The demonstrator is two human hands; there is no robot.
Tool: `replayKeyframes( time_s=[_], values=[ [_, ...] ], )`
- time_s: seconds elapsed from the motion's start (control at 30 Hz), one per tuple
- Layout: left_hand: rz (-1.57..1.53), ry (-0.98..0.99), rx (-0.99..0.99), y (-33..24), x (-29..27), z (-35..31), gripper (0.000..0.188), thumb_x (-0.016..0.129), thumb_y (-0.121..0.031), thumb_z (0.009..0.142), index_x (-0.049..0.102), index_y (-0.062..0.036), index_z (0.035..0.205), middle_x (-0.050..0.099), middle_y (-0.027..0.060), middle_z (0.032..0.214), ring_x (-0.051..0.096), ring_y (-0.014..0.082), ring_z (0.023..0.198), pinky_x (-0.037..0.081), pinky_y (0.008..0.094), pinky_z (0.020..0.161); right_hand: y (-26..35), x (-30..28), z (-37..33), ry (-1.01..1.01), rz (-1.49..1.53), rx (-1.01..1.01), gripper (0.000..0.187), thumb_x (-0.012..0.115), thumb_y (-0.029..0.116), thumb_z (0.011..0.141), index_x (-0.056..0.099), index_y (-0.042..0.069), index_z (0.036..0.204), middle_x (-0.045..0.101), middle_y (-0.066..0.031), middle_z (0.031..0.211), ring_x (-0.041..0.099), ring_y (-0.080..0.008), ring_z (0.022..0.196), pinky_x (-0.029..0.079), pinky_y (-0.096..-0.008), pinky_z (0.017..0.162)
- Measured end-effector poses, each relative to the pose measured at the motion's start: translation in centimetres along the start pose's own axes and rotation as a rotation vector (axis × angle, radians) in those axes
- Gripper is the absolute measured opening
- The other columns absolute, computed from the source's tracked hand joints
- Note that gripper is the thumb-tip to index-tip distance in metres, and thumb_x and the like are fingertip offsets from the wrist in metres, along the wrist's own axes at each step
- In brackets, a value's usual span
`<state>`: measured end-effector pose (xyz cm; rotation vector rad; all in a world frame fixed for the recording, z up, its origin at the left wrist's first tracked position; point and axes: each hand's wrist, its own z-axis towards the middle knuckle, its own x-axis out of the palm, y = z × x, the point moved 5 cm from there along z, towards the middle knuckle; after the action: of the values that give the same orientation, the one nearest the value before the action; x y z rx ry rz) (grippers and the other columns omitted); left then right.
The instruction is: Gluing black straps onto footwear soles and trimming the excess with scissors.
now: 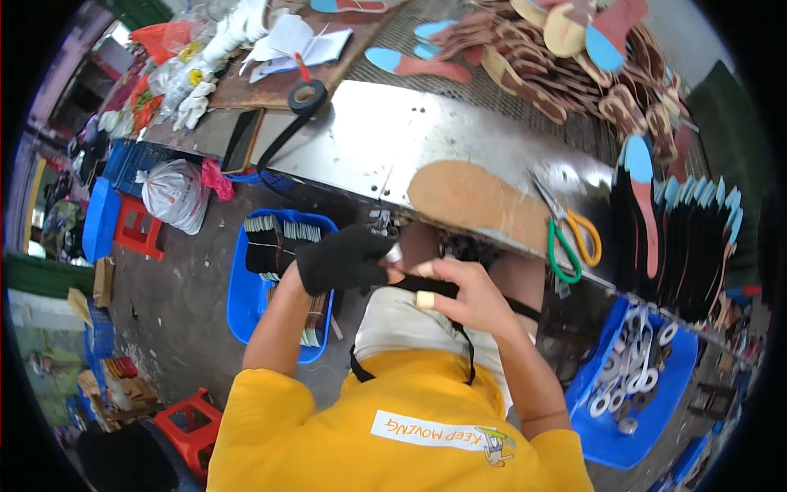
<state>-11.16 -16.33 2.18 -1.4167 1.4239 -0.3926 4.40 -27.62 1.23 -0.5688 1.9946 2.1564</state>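
Note:
Over my lap, both hands are close together. My left hand [348, 258] wears a black glove that leaves some fingertips bare, with a pale wrap on one of them. Its fingers are curled in at a dark piece of fabric. My right hand [467, 297] is bare, with pale yellow wraps on the thumb and a finger. It pinches a black fabric piece [430, 285] stretched between the hands; its exact kind does not show. Ahead of them, a tan insole-shaped board [467, 195] rests on the metal bench [385, 135].
Scissors [566, 225] with green and orange handles overhang the bench edge. Black tape [307, 97] stands further left. Insoles pile up [533, 66] at the back; black ones stand in a row [684, 238] at right. Blue bins [234, 307] [594, 439] flank me. A red stool [190, 426] sits behind left.

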Motion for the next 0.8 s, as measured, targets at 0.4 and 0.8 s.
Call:
replayKeyframes(
  time_s=[0.4,0.8],
  values=[
    [0.191,-0.736,0.393,0.2,-14.4,11.0,0.024,0.070,-0.022,0.083,0.070,-0.0045,0.100,0.070,0.0107,0.087,0.065,0.0167,0.079,0.050,0.0304,0.075,-3.6,-14.3,0.3,-0.793,-0.595,0.013,0.019,0.067,0.000,0.074,0.065,0.001,0.093,0.066,-0.0103,0.099,0.056,-0.0344,0.107,0.044,-0.0382,0.093],
    [-1.691,-0.766,-0.140,-0.9,-16.9,41.3,0.069,0.061,-0.058,0.085,0.046,-0.0078,0.129,0.060,0.0199,0.107,0.059,0.0414,0.104,0.050,0.0525,0.077,-5.0,-14.7,1.3,-0.715,-0.649,0.039,0.018,0.070,0.004,0.071,0.066,0.003,0.089,0.063,-0.0102,0.114,0.051,-0.0384,0.114,0.041,-0.0453,0.098]
  ],
)
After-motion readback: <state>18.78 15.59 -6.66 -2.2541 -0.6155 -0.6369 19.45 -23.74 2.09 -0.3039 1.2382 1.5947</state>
